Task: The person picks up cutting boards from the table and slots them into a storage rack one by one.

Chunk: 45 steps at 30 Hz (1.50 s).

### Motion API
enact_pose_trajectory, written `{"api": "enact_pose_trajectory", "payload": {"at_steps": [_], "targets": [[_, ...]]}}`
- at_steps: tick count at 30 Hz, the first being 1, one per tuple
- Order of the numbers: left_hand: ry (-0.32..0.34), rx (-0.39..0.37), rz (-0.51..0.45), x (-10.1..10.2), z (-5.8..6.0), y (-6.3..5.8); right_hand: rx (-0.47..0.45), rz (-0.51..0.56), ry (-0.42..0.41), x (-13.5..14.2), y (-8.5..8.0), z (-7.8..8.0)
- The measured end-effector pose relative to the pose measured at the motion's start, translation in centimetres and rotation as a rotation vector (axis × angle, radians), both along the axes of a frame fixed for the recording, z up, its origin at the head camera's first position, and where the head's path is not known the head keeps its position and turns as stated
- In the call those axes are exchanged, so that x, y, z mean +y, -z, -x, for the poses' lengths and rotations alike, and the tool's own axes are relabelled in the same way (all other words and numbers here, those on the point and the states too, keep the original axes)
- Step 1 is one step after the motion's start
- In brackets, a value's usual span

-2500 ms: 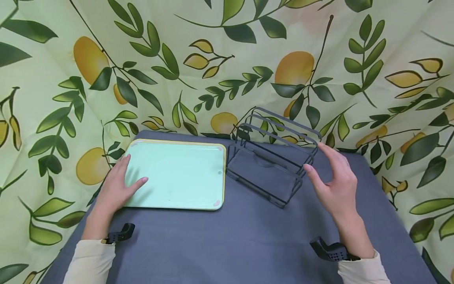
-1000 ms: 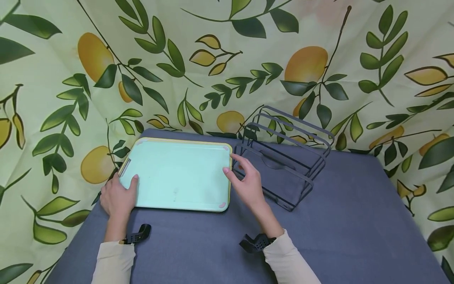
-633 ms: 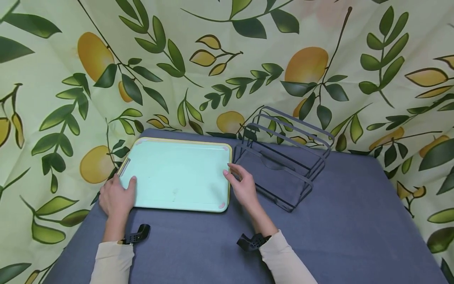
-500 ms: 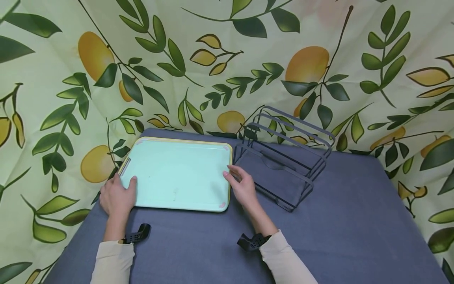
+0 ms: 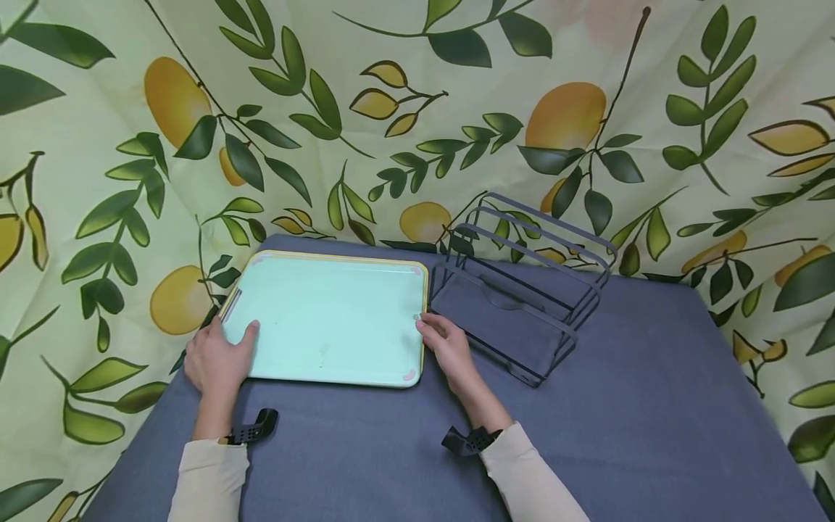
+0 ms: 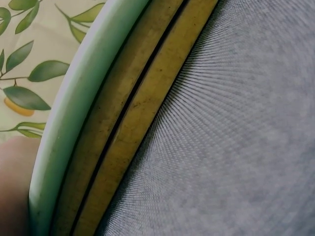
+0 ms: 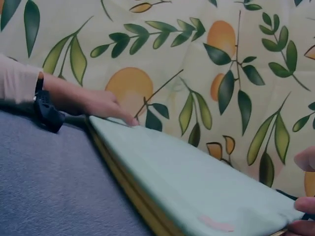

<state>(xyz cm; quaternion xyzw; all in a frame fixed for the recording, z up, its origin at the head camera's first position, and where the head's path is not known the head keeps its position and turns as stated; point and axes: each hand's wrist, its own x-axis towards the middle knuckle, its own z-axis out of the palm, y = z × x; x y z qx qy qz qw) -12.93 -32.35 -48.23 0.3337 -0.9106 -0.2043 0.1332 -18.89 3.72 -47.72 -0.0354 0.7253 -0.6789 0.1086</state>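
A mint-green cutting board (image 5: 326,319) with pink corner patches lies flat on top of two yellowish-brown boards (image 6: 142,93), whose edges show in the left wrist view. My left hand (image 5: 218,355) grips the board's left side, thumb on the top face and fingers at the edge. At the opposite side, my right hand (image 5: 453,355) pinches the right edge, its thumb by a small round mark. In the right wrist view, fingertips (image 7: 305,204) sit at the green board's corner, and the left hand (image 7: 106,105) holds the far end.
A black wire rack (image 5: 522,290) with several upright loops stands just right of the boards, close behind my right hand. Dark blue-grey cloth (image 5: 620,406) covers the table. A lemon-and-leaf patterned curtain (image 5: 470,94) hangs along the back and sides.
My right hand has left the wire rack for the board's right edge, then slid slightly nearer along it. My left hand has shifted onto the left edge. The boards look still.
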Motion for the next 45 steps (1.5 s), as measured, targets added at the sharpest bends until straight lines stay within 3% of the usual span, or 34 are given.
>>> {"api": "enact_pose_trajectory", "payload": {"at_steps": [5,14,21,31,38,45], "targets": [[-0.003,-0.012,-0.003,-0.1,0.2,-0.1,0.033,-0.026,0.035,-0.3,0.5,-0.3],[-0.009,-0.066,-0.039,-0.4,0.3,-0.3,-0.028,0.092,-0.002,-0.1,0.4,-0.3],[-0.019,-0.059,-0.067,-0.5,0.5,-0.2,0.012,0.045,-0.012,0.0,0.4,-0.1],[-0.027,-0.052,-0.067,-1.0,0.4,-0.1,-0.109,0.198,-0.045,0.2,0.2,0.1],[-0.045,-0.036,-0.102,-1.0,0.4,-0.4,-0.118,0.202,-0.068,0.0,-0.2,0.2],[-0.068,-0.004,-0.130,-0.6,0.0,-0.1,-0.091,0.147,-0.037,-0.5,-0.8,-0.3]]}}
